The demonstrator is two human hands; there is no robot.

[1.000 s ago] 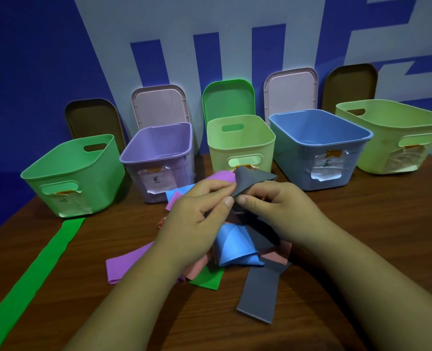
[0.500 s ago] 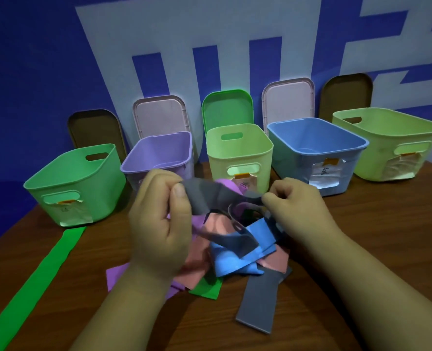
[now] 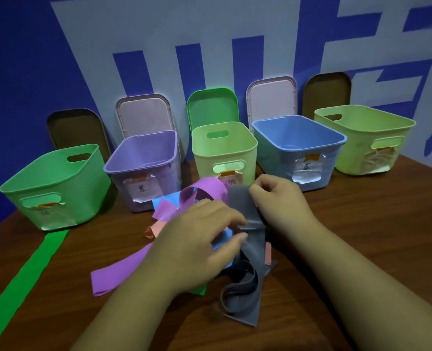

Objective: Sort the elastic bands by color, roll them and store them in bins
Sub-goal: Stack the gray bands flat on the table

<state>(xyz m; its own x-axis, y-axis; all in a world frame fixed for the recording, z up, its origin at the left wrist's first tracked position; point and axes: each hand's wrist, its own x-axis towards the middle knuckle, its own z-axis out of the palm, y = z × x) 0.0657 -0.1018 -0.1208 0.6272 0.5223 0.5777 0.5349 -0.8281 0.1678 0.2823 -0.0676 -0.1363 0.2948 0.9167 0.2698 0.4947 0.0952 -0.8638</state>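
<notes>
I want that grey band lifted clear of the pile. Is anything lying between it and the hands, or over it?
Nothing visible. The left hand and right hand already pinch the grey band, which appears to lie over the blue band; its lower loop rests uncovered on the table.

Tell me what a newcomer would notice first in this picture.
Both hands meet at the centre: the left hand and right hand pinch a grey band above a pile of coloured bands. Behind stands a row of open bins, and a long green band lies flat on the table at the left.
</notes>
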